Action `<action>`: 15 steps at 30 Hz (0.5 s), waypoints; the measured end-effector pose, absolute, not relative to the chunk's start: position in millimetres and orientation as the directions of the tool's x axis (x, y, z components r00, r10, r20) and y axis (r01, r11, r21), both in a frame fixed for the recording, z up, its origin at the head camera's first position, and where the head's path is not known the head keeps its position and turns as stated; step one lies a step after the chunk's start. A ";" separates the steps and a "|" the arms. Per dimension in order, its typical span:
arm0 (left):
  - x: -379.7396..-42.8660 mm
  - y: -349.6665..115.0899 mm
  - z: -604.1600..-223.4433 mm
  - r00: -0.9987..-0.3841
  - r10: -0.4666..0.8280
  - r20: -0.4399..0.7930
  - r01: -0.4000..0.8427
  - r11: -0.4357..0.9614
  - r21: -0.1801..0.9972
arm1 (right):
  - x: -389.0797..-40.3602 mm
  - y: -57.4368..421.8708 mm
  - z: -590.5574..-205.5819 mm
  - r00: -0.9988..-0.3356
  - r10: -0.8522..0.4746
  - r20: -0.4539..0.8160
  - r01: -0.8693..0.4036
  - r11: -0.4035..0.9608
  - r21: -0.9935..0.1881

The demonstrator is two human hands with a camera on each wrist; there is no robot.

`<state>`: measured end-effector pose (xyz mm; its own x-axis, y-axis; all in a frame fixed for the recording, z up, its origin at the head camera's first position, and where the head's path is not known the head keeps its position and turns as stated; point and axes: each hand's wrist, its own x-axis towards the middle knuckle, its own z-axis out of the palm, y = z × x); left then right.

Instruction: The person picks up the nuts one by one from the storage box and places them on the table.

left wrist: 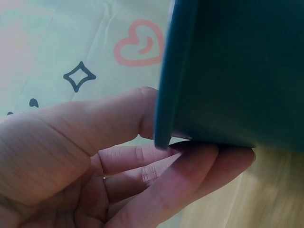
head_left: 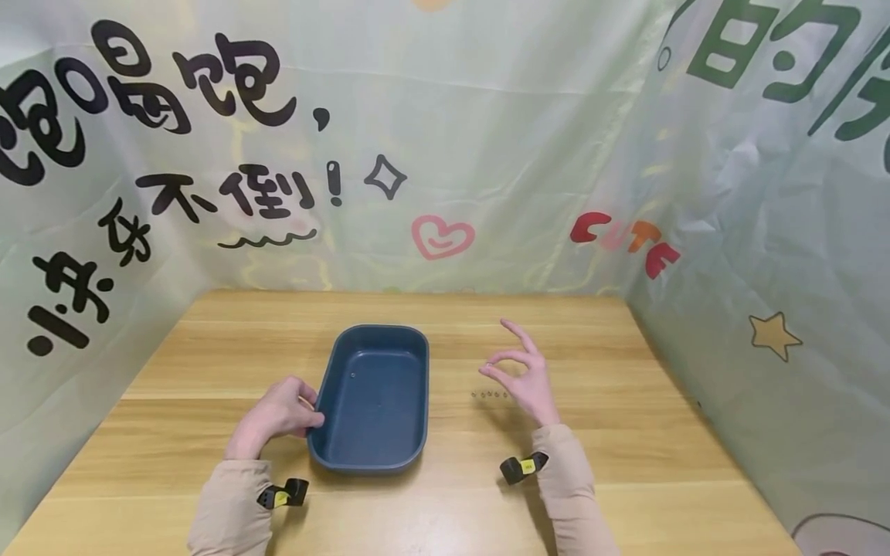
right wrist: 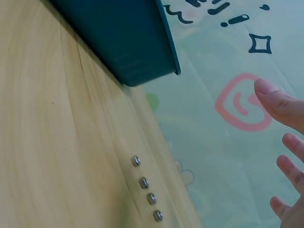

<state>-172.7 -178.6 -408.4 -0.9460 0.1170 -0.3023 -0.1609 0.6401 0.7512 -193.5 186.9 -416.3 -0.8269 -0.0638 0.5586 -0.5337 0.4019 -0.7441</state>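
Note:
A dark blue rectangular tray [head_left: 426,401] stands on the wooden table. My left hand [head_left: 285,407] holds its left rim; in the left wrist view the thumb [left wrist: 123,116] lies at the rim and the fingertips [left wrist: 232,161] reach under the tray. One small metal nut [head_left: 352,375] lies inside the tray. To the right of it, several metal nuts [right wrist: 144,183] form a short row on the table. Above that row is my right hand [head_left: 530,378], thumb and index tips together in a ring, another finger raised. I cannot tell whether they pinch anything.
The wooden tabletop [head_left: 229,347] ends at a printed cloth backdrop [head_left: 487,154] behind, with more cloth along both sides. A black wrist camera [head_left: 283,494] is strapped on the left sleeve and another wrist camera [head_left: 523,467] on the right sleeve.

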 end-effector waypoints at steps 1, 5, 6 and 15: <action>-172.6 -178.7 -408.2 -0.946 0.118 -0.303 -0.161 0.639 0.752 | -193.5 188.5 -416.2 -0.828 -0.061 0.557 -0.530 0.405 -0.745; -172.3 -178.9 -407.6 -0.946 0.118 -0.301 -0.157 0.644 0.748 | -190.3 194.3 -411.0 -0.835 -0.052 0.547 -0.516 0.420 -0.747; -172.3 -178.9 -407.5 -0.947 0.120 -0.299 -0.155 0.645 0.748 | -190.1 196.5 -410.6 -0.837 -0.048 0.545 -0.511 0.426 -0.747; -175.3 -181.3 -410.7 -0.948 0.146 -0.283 -0.135 0.622 0.771 | -192.8 218.2 -416.8 -0.882 -0.002 0.472 -0.418 0.466 -0.779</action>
